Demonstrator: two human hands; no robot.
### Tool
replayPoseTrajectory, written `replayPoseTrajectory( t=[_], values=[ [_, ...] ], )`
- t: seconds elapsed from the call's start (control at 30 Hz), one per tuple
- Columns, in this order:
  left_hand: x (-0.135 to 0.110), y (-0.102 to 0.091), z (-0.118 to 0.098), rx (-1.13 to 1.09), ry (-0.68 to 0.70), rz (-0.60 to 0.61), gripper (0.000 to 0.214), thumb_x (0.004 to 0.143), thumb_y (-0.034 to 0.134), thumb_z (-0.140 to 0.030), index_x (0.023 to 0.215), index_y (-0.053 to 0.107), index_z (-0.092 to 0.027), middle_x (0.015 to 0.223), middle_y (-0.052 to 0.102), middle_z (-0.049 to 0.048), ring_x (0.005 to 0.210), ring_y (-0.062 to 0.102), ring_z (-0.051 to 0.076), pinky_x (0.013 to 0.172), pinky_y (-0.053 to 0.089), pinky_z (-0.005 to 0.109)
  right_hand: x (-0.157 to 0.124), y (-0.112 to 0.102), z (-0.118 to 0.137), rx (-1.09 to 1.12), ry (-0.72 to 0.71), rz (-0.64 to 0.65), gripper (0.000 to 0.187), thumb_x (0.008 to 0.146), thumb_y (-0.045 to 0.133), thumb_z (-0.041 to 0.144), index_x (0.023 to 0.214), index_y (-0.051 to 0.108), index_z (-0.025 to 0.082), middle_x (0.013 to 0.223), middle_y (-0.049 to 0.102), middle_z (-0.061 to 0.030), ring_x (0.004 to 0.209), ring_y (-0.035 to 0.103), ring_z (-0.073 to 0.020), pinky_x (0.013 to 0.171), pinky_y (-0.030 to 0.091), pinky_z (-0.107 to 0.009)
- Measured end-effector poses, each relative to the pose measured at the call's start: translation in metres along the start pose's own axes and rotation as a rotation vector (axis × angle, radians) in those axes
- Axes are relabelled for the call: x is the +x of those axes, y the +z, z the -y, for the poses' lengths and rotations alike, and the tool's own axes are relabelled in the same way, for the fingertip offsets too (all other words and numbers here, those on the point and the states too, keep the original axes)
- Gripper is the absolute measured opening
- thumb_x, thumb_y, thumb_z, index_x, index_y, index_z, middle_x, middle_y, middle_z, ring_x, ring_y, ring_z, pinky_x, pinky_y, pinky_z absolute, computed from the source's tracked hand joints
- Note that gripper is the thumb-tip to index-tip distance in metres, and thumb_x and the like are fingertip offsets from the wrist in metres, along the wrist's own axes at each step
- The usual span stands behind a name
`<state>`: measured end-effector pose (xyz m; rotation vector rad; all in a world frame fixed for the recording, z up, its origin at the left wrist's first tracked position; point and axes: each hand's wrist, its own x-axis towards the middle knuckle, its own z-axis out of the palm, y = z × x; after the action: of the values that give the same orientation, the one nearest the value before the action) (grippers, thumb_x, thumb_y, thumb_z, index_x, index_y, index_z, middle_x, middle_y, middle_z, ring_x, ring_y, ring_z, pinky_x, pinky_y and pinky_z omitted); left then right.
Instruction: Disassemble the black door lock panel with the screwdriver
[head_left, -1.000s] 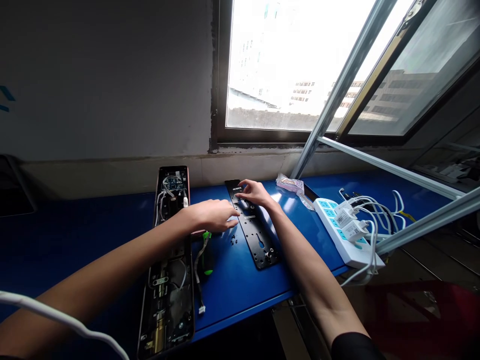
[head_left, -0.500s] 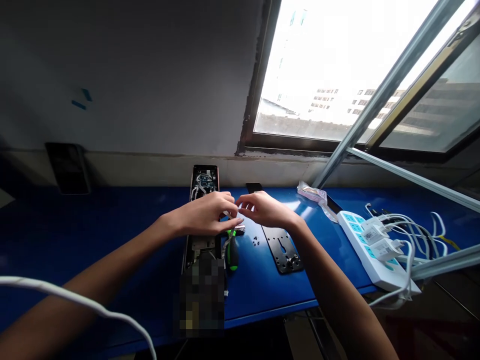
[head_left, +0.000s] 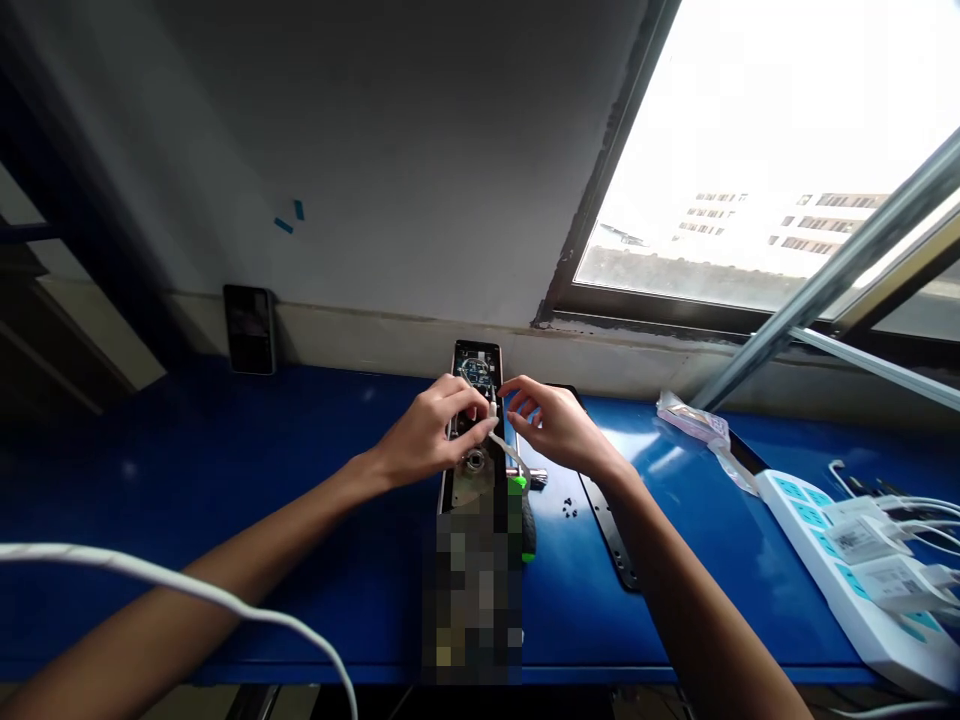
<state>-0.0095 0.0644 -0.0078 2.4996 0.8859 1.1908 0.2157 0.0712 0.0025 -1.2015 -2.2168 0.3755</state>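
A long open door-lock body point(head_left: 475, 372) with a circuit board and white wires lies on the blue bench point(head_left: 225, 480). My left hand point(head_left: 435, 432) rests over its upper part, fingers pinched on a white wire point(head_left: 504, 447) that runs down to the right. My right hand point(head_left: 555, 425) hovers just right of it, fingers curled and apart, nearly touching the left fingertips. A green-and-black screwdriver point(head_left: 523, 515) lies beside the lock. A black metal mounting plate point(head_left: 611, 525) lies under my right forearm, with small black screws point(head_left: 568, 505) next to it.
A white power strip point(head_left: 832, 560) with plugged chargers and cables sits at the right. A plastic bag point(head_left: 694, 418) lies near the window sill. A dark phone point(head_left: 249, 328) leans on the wall at the left. A white cable point(head_left: 187, 595) crosses my left forearm.
Both hands left the black plate and came together over the lock body; my left hand now pinches the white wire. The view swung left.
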Motion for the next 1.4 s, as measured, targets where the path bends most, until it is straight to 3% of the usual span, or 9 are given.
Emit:
replayPoseTrajectory(
  t=[0.17,0.3,0.5,0.7,0.87,1.03,1.2,1.4],
  values=[
    [-0.014,0.005,0.026,0.117,-0.145,-0.197,0.012,0.097,0.061,-0.026,0.105,0.068,-0.02,0.108,0.062,0.0062,0.107,0.06,0.023,0.101,0.049,0.04,0.015,0.007,-0.005,-0.031,-0.061,-0.024,0.04,0.083,0.064,0.014,0.12,0.072,0.026,0.108,0.066,-0.005,0.083,0.062,-0.0144,0.073,0.052,-0.029],
    [-0.012,0.013,0.031,0.126,-0.196,-0.152,0.023,0.095,0.063,-0.028,0.117,0.067,-0.023,0.127,0.054,0.0099,0.126,0.055,0.028,0.112,0.046,0.048,0.025,0.013,-0.012,-0.022,-0.127,0.001,0.049,0.077,0.073,0.017,0.124,0.074,0.029,0.119,0.063,-0.0073,0.085,0.062,-0.0158,0.071,0.055,-0.029],
    [0.002,0.028,0.029,0.109,-0.286,-0.121,0.037,0.092,0.064,-0.029,0.13,0.063,-0.025,0.154,0.035,0.0131,0.145,0.041,0.037,0.121,0.041,0.055,0.033,0.021,-0.028,0.029,-0.161,-0.144,0.025,0.093,0.061,0.018,0.11,0.079,0.026,0.118,0.066,-0.008,0.093,0.066,-0.0172,0.081,0.056,-0.031],
    [0.007,0.039,0.027,0.102,-0.347,-0.068,0.045,0.091,0.064,-0.03,0.135,0.058,-0.024,0.156,0.035,0.0135,0.146,0.042,0.04,0.119,0.043,0.058,0.038,0.035,-0.037,0.002,-0.126,-0.221,0.015,0.094,0.065,0.023,0.102,0.078,0.022,0.117,0.065,-0.0088,0.08,0.064,-0.0142,0.076,0.056,-0.031],
    [0.005,0.044,0.027,0.089,-0.351,-0.113,0.049,0.091,0.063,-0.027,0.138,0.054,-0.022,0.156,0.036,0.0152,0.146,0.042,0.038,0.12,0.042,0.057,0.042,0.039,-0.038,-0.008,-0.136,-0.23,0.017,0.1,0.064,0.032,0.102,0.07,0.017,0.11,0.069,-0.0054,0.09,0.067,-0.0148,0.08,0.058,-0.032],
    [0.002,0.045,0.029,0.062,-0.366,-0.119,0.05,0.092,0.062,-0.027,0.14,0.053,-0.019,0.158,0.034,0.0163,0.145,0.042,0.037,0.121,0.042,0.053,0.046,0.046,-0.03,-0.04,-0.041,-0.255,0.023,0.102,0.06,0.039,0.107,0.068,0.017,0.106,0.071,-0.0048,0.086,0.068,-0.014,0.079,0.06,-0.033],
    [-0.001,0.047,0.032,0.052,-0.35,-0.136,0.048,0.093,0.061,-0.029,0.139,0.053,-0.02,0.157,0.035,0.0157,0.146,0.042,0.036,0.12,0.042,0.053,0.043,0.052,-0.016,-0.101,0.048,-0.3,0.023,0.102,0.061,0.036,0.111,0.067,0.017,0.108,0.07,-0.0053,0.088,0.069,-0.0149,0.08,0.06,-0.034],
    [-0.001,0.046,0.031,0.02,-0.365,-0.128,0.052,0.091,0.062,-0.027,0.142,0.053,-0.021,0.158,0.034,0.0149,0.147,0.042,0.037,0.121,0.041,0.053,0.041,0.053,-0.011,-0.153,0.046,-0.305,0.022,0.102,0.062,0.035,0.115,0.068,0.018,0.119,0.07,-0.0073,0.098,0.069,-0.0171,0.087,0.06,-0.037]
  ],
)
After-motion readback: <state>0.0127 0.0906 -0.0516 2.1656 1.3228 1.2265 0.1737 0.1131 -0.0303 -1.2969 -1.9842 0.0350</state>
